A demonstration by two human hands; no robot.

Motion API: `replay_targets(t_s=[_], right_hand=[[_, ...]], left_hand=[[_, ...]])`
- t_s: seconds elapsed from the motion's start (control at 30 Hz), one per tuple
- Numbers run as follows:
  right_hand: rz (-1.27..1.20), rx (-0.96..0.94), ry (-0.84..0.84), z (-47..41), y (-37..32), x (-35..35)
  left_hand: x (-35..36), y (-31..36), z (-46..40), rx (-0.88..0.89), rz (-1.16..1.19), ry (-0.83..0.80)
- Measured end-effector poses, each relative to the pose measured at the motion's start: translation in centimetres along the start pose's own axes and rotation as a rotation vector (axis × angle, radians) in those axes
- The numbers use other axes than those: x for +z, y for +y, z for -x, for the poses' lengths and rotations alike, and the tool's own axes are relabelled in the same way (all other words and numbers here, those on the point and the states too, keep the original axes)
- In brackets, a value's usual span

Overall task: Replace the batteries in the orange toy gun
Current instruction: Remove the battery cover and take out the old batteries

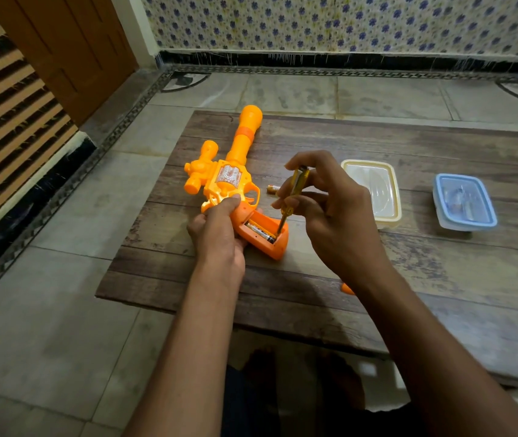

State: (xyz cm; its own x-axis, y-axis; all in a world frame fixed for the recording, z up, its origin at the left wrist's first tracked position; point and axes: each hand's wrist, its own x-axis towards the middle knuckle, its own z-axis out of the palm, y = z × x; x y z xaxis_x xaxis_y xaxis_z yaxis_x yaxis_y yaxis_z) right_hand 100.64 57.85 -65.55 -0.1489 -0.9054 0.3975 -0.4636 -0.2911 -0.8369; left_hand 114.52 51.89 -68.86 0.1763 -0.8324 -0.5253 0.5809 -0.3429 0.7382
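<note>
One orange toy gun (223, 181) lies on the one wooden table (440, 279). Two batteries show: one in the gun's open grip (259, 231), one loose (273, 189) just right of the gun. One yellow screwdriver (292, 192) stands at the grip. Two lidded containers sit right of the gun: cream (374, 190) nearer, blue (462, 201) farther. Two hands: left (220, 230), right (330, 216).

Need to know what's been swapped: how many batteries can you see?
2: one battery in the toy gun's open grip, one loose battery on the table. Others may be hidden.
</note>
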Motion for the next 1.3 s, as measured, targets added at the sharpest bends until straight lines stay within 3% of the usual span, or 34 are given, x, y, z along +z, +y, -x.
replay_targets(t_s=[0.2, 0.33, 0.5, 0.77, 0.9, 1.1, 1.3], right_hand=[[-0.039, 0.112, 0.050, 0.6, 0.3, 0.4], [-0.055, 0.083, 0.163, 1.3, 0.1, 1.1], [-0.203, 0.135, 0.332, 1.6, 0.3, 1.1], [-0.439, 0.132, 0.386, 1.0, -0.4, 0.8], [-0.373, 0.025, 0.283, 0.5, -0.5, 0.9], [0.012, -0.200, 0.033, 0.0, -0.6, 0.8], [0.510, -0.036, -0.376, 0.4, 0.3, 1.5]], left_hand=[[0.1, -0.1, -0.3, 0.011, -0.005, 0.001], [0.3, -0.2, -0.3, 0.011, 0.032, 0.001], [0.1, -0.1, -0.8, -0.007, 0.067, -0.003], [0.0, -0.1, -0.6, -0.022, 0.066, -0.009], [0.1, -0.2, -0.3, -0.004, 0.048, -0.005], [0.2, 0.0, -0.1, 0.018, 0.054, -0.004], [-0.1, 0.1, -0.4, 0.025, 0.029, -0.028]])
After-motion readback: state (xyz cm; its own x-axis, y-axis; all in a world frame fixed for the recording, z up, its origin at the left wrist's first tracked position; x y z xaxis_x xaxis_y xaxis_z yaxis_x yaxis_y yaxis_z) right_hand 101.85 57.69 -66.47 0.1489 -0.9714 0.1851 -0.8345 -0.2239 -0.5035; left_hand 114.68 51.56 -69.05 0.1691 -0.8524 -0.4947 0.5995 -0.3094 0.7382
